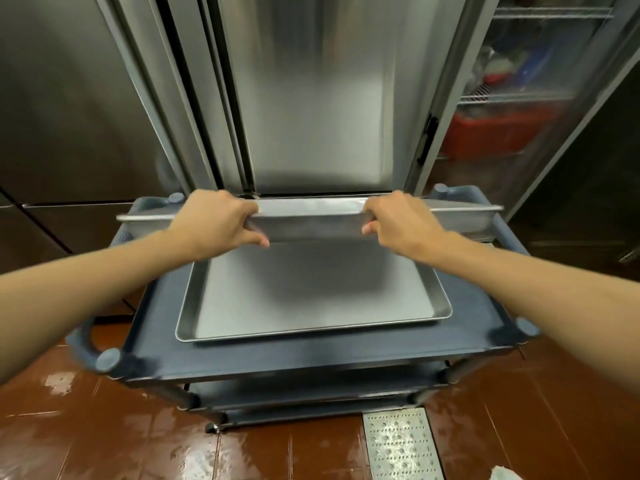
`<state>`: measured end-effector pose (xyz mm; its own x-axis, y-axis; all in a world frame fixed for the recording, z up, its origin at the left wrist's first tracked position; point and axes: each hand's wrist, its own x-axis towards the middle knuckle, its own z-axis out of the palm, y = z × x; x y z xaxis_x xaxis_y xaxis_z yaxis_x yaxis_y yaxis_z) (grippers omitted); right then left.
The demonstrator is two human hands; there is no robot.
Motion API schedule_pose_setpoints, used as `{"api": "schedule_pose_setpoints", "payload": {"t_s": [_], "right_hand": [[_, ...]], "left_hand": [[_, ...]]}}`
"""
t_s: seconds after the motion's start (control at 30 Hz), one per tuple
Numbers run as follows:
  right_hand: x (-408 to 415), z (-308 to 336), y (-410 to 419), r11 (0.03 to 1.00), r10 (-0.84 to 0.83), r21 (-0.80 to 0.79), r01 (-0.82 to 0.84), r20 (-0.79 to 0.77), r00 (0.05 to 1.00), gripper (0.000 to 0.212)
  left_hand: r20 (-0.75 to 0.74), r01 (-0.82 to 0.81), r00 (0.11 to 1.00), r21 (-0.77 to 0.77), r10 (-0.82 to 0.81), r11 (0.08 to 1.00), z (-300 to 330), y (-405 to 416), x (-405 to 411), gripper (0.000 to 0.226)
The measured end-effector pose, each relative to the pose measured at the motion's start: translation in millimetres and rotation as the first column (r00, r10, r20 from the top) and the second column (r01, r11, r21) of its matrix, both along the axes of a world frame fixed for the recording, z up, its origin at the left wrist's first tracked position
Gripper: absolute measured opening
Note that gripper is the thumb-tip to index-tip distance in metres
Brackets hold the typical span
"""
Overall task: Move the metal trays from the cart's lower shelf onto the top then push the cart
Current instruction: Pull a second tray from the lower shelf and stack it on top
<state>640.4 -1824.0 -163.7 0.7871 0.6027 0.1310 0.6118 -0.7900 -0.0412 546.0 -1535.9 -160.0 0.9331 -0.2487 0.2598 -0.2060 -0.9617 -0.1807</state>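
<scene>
Both arms reach forward, left hand (pixel 216 218) and right hand (pixel 398 220) curled closed.

Steel refrigerator doors (pixel 311 98) rise above wet red-brown floor tiles (pixel 104 438).

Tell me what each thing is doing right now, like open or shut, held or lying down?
Left hand: shut on held tray's near rim.
Right hand: shut on the same rim.
Held tray: lifted above the cart top, tilted.
Flat tray: lying flat on the cart top.
Cart: standing; visible lower shelves look empty.
Fridge door: open.
Floor: shiny, looks wet.
</scene>
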Motion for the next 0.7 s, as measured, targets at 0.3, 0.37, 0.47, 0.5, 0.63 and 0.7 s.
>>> {"api": "schedule_pose_setpoints", "payload": {"t_s": [0.3,0.37,0.47,0.5,0.63,0.7], "right_hand": [[-37,-85,-4,0.989,0.149,-0.039,-0.145,0.114,0.982,0.015],[-44,-100,-4,0.982,0.174,-0.088,-0.165,0.115,0.978,0.028],[-52,-131,-4,0.96,0.175,-0.237,-0.15,0.089,0.981,0.031],[-55,-140,-3,0.941,0.159,-0.311,-0.133,0.061,0.985,0.028],[-56,-176,1,0.905,0.077,-0.41,-0.108,-0.093,0.993,0.022],[-53,-188,2,0.901,0.061,-0.419,-0.115,-0.139,0.988,0.027]], "left_hand": [[-0.202,-0.076,0.975,0.07,0.088,0.995,-97,-10,-32,0.043],[-0.227,-0.068,0.97,0.073,0.083,0.995,-115,-12,-37,0.041],[-0.248,-0.015,0.968,0.089,0.036,0.996,-143,-19,-42,0.031],[-0.258,-0.002,0.966,0.114,0.031,0.994,-153,-20,-42,0.029],[-0.412,0.006,0.907,0.226,0.09,0.974,-187,-22,-40,0.033],[-0.403,0.068,0.915,0.206,0.021,0.976,-194,-23,-41,0.023]]}}
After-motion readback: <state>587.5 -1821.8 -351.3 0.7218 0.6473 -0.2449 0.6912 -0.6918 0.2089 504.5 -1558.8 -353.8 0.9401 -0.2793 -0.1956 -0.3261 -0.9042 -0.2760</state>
